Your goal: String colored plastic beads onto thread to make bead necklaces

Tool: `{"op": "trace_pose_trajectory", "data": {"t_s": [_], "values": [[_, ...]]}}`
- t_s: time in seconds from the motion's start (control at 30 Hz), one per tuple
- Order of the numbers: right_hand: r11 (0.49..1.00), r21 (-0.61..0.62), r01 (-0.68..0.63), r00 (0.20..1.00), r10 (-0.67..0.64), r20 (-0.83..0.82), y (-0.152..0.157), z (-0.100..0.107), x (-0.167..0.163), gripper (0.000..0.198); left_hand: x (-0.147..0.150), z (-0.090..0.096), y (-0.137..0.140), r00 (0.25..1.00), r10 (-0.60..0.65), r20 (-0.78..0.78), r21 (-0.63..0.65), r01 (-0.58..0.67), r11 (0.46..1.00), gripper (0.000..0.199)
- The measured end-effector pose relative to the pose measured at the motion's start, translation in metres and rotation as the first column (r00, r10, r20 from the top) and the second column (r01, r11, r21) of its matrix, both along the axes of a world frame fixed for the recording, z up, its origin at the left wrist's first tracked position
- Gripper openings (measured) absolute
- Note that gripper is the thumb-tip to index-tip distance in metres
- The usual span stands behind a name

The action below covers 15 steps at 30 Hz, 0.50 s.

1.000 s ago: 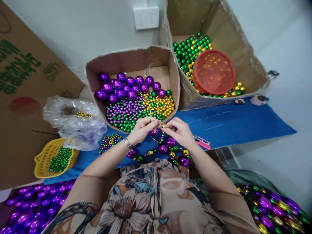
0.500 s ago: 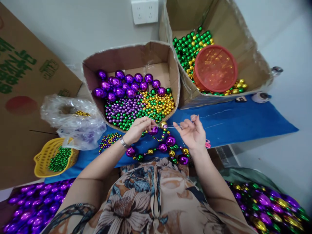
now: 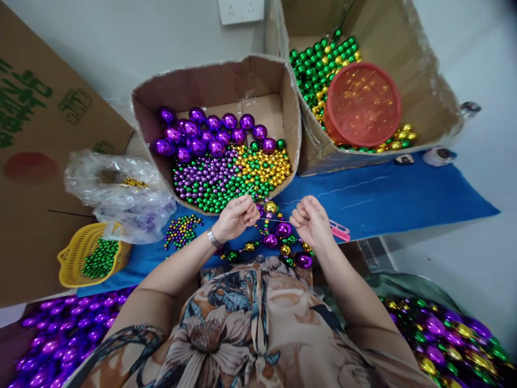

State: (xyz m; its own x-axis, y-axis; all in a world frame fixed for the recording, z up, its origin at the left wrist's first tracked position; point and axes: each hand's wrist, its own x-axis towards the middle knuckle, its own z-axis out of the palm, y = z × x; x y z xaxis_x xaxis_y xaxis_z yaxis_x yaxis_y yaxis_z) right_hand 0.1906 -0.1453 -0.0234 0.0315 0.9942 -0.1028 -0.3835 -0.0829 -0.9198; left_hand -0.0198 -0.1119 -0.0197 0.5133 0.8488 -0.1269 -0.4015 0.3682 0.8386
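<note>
A thin string [image 3: 275, 220] is stretched between my hands, above a bead strand on the blue cloth. My left hand [image 3: 237, 217] is closed on its left end, with a short tail sticking up past the fingers. The right hand [image 3: 310, 220] is closed in a fist around the other end. Beneath them lies the bead strand, with large purple beads [image 3: 284, 230], gold beads [image 3: 270, 207] and green beads; my hands hide part of it. Pink-handled scissors [image 3: 340, 231] lie just right of my right hand. Another loose thread [image 3: 351, 185] trails over the cloth.
A cardboard box [image 3: 297, 129] of purple, green and gold beads stands ahead; a taller box [image 3: 434, 102] holds a red tub [image 3: 398, 108]. At left are a plastic bag [image 3: 89, 178], a yellow basket [image 3: 67, 264] and small loose beads [image 3: 181, 230] on the blue cloth [image 3: 436, 205].
My right hand has closed from loosely spread fingers into a fist on the string. Both hands have come slightly lower, and the view has tilted down a little. The scissors show more.
</note>
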Motion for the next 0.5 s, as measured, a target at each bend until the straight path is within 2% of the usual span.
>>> {"op": "trace_pose_trajectory", "data": {"t_s": [0.07,0.13,0.17,0.23,0.3,0.33,0.4,0.5], "values": [[0.999,0.042,-0.023,0.995,0.019,0.1,-0.001,0.003,0.002,0.039,-0.003,0.002,-0.003,0.999,0.012,-0.046,0.047,-0.01,0.999,0.04],[0.988,0.111,-0.106,0.94,0.063,0.336,-0.001,0.01,0.005,0.031,-0.003,0.01,-0.005,0.988,0.051,-0.146,0.207,-0.02,0.978,0.036],[0.975,0.14,-0.175,0.873,0.088,0.479,-0.001,0.015,0.005,0.029,-0.001,0.016,-0.005,0.974,0.086,-0.21,0.322,-0.014,0.947,0.034],[0.928,0.176,-0.328,0.694,0.111,0.711,0.001,0.025,0.004,0.027,0.004,0.028,-0.004,0.934,0.177,-0.311,0.549,0.024,0.836,0.031],[0.877,0.23,-0.422,0.58,0.066,0.812,0.001,0.035,0.0,0.019,0.01,0.037,-0.003,0.909,0.239,-0.343,0.679,0.064,0.732,0.028],[0.858,0.263,-0.441,0.558,0.033,0.829,0.001,0.038,-0.003,0.018,0.013,0.038,-0.001,0.911,0.247,-0.332,0.703,0.064,0.709,0.028],[0.849,0.316,-0.424,0.55,-0.035,0.834,0.001,0.044,-0.007,0.021,0.019,0.035,0.001,0.929,0.233,-0.286,0.689,0.03,0.724,0.029],[0.876,0.323,-0.358,0.583,-0.061,0.81,-0.002,0.05,-0.009,0.021,0.024,0.022,0.006,0.96,0.18,-0.213,0.606,-0.015,0.795,0.025]]}}
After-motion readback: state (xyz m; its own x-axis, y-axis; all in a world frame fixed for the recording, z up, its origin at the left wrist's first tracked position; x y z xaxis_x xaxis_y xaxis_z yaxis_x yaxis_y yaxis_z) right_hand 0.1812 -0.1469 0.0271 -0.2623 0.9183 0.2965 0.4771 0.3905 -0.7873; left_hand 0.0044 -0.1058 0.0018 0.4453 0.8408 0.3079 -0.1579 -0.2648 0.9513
